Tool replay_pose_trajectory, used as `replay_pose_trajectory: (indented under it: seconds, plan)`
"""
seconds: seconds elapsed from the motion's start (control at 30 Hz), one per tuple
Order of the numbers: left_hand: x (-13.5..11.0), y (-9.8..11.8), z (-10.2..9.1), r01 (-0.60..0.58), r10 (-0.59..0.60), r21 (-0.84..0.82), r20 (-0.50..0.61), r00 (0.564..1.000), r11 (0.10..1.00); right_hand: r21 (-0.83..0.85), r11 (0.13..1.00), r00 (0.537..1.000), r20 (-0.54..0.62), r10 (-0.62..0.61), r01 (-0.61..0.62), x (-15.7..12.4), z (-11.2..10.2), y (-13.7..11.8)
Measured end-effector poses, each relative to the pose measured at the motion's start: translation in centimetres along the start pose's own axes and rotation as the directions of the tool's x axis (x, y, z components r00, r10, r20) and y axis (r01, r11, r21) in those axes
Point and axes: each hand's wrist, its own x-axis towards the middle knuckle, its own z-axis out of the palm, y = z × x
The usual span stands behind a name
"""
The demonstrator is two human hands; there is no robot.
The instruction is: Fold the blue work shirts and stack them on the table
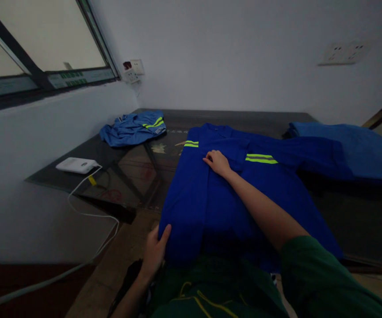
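A bright blue work jacket [211, 198] with yellow-green reflective stripes lies spread on the dark glass table [138, 168], its lower hem hanging over the near edge. My left hand [154, 251] grips that hem at its lower left corner, thumb on top of the cloth. My right hand [218, 162] reaches out in a green sleeve and rests flat on the jacket's chest near the front opening, fingers stretched out.
A crumpled lighter blue garment [133, 128] with reflective stripes lies at the table's far left corner. Another blue garment [350, 145] lies at the right. A white device [76, 165] with a white cable sits on the table's left edge. Walls enclose the left and back.
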Motion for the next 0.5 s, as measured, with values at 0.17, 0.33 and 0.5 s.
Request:
replay_pose_trajectory:
  seconds: [0.17,0.33,0.5]
  plan:
    - [-0.7,-1.4,-1.2,-0.058,0.059,0.016,-0.070,0.996,0.998,-0.012,1.000,1.000,-0.001,-0.002,0.002,0.0,0.0,-0.1]
    - [0.9,-6.1,0.1,-0.097,0.096,0.012,0.055,0.994,0.995,-0.006,1.000,1.000,0.008,-0.001,0.001,0.0,0.0,0.0]
    - [1.1,-8.5,1.3,0.061,-0.050,-0.041,0.243,0.969,0.997,-0.007,1.000,1.000,0.017,-0.002,0.002,0.1,0.1,0.1]
